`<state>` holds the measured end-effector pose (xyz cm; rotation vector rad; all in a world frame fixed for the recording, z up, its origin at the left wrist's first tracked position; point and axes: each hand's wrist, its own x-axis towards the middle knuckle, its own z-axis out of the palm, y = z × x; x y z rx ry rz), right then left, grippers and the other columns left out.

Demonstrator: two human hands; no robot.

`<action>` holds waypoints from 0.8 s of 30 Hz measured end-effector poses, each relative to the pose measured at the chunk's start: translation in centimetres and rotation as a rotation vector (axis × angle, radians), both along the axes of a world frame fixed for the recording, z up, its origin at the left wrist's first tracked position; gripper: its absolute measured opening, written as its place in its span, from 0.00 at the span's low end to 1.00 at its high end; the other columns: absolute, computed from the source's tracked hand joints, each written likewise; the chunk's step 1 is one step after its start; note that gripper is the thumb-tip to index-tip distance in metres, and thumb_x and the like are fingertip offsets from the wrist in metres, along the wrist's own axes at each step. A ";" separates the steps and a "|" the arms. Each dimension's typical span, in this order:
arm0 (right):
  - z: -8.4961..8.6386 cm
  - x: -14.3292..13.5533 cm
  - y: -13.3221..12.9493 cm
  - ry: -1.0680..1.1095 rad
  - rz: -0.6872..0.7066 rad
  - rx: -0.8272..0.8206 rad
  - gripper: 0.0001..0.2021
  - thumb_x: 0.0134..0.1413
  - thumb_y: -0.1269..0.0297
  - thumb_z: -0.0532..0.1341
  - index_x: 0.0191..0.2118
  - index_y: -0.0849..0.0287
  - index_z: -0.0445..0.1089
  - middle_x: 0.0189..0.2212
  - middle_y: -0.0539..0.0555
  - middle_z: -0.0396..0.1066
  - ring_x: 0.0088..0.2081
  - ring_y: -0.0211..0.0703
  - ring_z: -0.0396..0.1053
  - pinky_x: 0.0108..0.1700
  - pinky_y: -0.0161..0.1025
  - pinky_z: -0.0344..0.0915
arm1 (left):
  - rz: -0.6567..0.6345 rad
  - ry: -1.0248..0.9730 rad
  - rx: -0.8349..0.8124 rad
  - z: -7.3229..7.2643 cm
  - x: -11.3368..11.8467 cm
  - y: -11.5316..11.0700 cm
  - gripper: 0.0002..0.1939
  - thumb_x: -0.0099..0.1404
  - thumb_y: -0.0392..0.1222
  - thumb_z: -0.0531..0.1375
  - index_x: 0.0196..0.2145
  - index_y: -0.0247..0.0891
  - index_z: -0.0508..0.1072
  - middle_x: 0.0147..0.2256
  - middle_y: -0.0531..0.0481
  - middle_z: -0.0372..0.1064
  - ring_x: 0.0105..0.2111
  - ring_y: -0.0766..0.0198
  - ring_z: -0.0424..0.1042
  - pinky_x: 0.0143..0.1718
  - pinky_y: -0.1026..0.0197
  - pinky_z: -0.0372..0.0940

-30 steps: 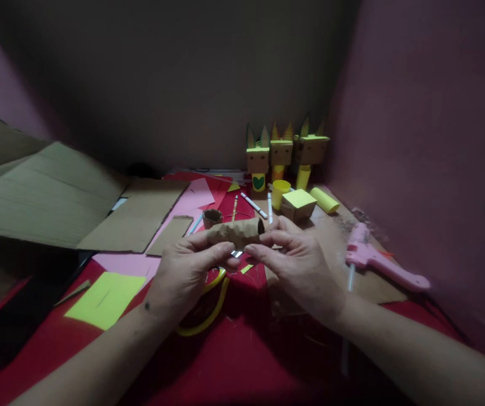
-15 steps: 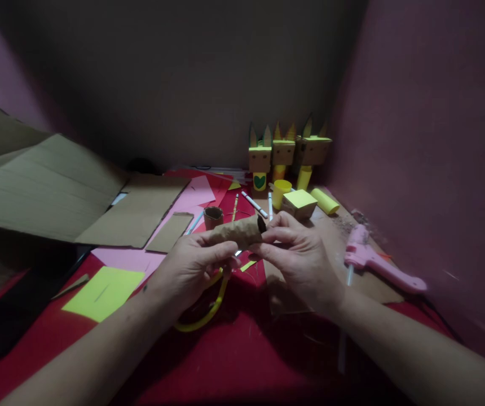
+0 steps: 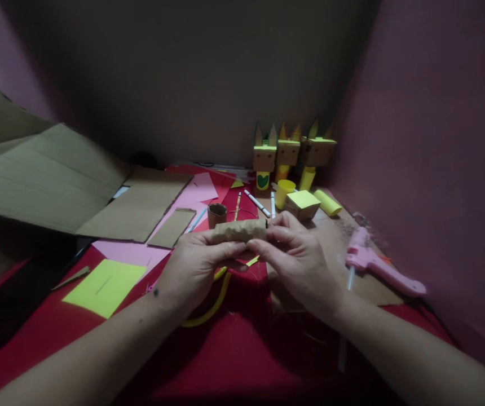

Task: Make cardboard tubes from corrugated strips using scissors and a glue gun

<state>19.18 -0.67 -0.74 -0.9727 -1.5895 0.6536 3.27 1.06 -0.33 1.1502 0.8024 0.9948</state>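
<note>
Between my two hands lies a brown cardboard tube (image 3: 241, 230) with a wrinkled surface, held level above the red table. My left hand (image 3: 195, 265) grips its left end, thumb along the near side. At the right end, the fingers and thumb of my right hand (image 3: 295, 256) pinch the rim. Just behind the tube stands another short cardboard tube (image 3: 217, 214), upright and open at the top. Under my left hand shows a curved yellow handle (image 3: 215, 310); the rest of that item is hidden.
A pink glue gun (image 3: 373, 262) rests at the right on a cardboard sheet. Farther back are a small box with a yellow top (image 3: 302, 203), a yellow roll (image 3: 327, 202) and several box-headed figures (image 3: 264, 158). Yellow paper (image 3: 107, 285) and cardboard pieces (image 3: 136, 203) lie left.
The tube has turned slightly, so its dark right opening shows less. Both hands keep their hold on it, and the view has shifted a little.
</note>
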 end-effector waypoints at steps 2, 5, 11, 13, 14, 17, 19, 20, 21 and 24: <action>0.1 0.1 0.2 0.091 0.023 -0.070 0.12 0.51 0.69 0.64 0.19 0.59 0.67 0.29 0.49 0.58 0.32 0.38 0.60 0.35 0.39 0.61 | -0.021 0.034 0.013 0.1 -0.3 -0.1 0.16 0.58 0.34 0.65 0.45 0.37 0.78 0.44 0.42 0.76 0.42 0.57 0.75 0.39 0.64 0.70; 0.3 0.3 0.5 0.143 0.061 -0.130 0.13 0.49 0.68 0.65 0.17 0.59 0.66 0.29 0.49 0.58 0.32 0.38 0.60 0.35 0.39 0.61 | -0.062 0.042 0.040 0.2 -0.8 0.1 0.17 0.59 0.33 0.64 0.47 0.39 0.77 0.44 0.44 0.77 0.39 0.59 0.76 0.39 0.63 0.70; 0.4 0.4 0.6 0.172 0.134 -0.255 0.11 0.54 0.59 0.62 0.25 0.58 0.73 0.34 0.52 0.67 0.38 0.43 0.66 0.42 0.43 0.63 | 0.021 0.109 0.192 0.4 -0.9 0.2 0.14 0.58 0.30 0.64 0.42 0.41 0.79 0.44 0.47 0.77 0.45 0.58 0.74 0.44 0.63 0.70; 0.3 0.1 0.7 0.307 0.192 -0.369 0.11 0.53 0.56 0.63 0.28 0.58 0.75 0.31 0.52 0.70 0.36 0.43 0.68 0.41 0.43 0.65 | 0.041 0.106 0.243 0.4 -0.7 -0.2 0.14 0.59 0.29 0.63 0.41 0.42 0.80 0.43 0.50 0.78 0.44 0.59 0.75 0.47 0.62 0.69; 0.2 -0.1 0.7 0.384 0.228 -0.423 0.09 0.51 0.58 0.64 0.28 0.58 0.75 0.29 0.52 0.71 0.34 0.42 0.69 0.41 0.43 0.66 | 0.041 0.109 0.256 0.4 -0.6 -0.4 0.14 0.59 0.29 0.63 0.41 0.43 0.80 0.43 0.51 0.78 0.44 0.60 0.75 0.48 0.62 0.69; -0.2 -0.6 1.0 0.574 0.288 -0.481 0.04 0.46 0.65 0.66 0.29 0.59 0.76 0.26 0.51 0.71 0.32 0.41 0.70 0.43 0.44 0.66 | 0.043 0.132 0.273 0.6 -0.4 -0.8 0.15 0.58 0.29 0.63 0.42 0.43 0.80 0.42 0.51 0.79 0.44 0.60 0.75 0.49 0.61 0.70; -0.5 -0.7 1.3 0.626 0.266 -0.476 0.02 0.43 0.68 0.67 0.27 0.59 0.75 0.26 0.50 0.70 0.31 0.40 0.68 0.43 0.44 0.65 | 0.044 0.149 0.288 0.7 -0.3 -0.7 0.15 0.58 0.29 0.63 0.41 0.42 0.80 0.42 0.51 0.78 0.45 0.59 0.75 0.50 0.59 0.69; -0.6 -0.7 1.4 0.626 0.248 -0.477 0.01 0.42 0.69 0.66 0.25 0.60 0.74 0.25 0.50 0.69 0.30 0.39 0.67 0.42 0.44 0.65 | 0.042 0.163 0.289 0.7 -0.4 -0.6 0.14 0.58 0.29 0.64 0.41 0.41 0.80 0.42 0.50 0.78 0.45 0.58 0.75 0.51 0.58 0.69; -0.7 -0.7 1.5 0.609 0.224 -0.472 0.03 0.41 0.69 0.66 0.23 0.60 0.72 0.24 0.49 0.67 0.29 0.39 0.66 0.41 0.44 0.64 | 0.042 0.180 0.279 0.7 -0.4 -0.4 0.14 0.57 0.29 0.64 0.41 0.40 0.80 0.42 0.48 0.78 0.46 0.57 0.75 0.52 0.57 0.68; -0.5 -0.2 1.8 0.433 0.093 -0.385 0.08 0.42 0.67 0.66 0.18 0.59 0.67 0.24 0.48 0.63 0.29 0.39 0.62 0.39 0.43 0.62 | 0.034 0.201 0.191 0.6 -0.7 0.2 0.13 0.55 0.30 0.65 0.40 0.36 0.80 0.41 0.45 0.78 0.44 0.55 0.75 0.53 0.53 0.67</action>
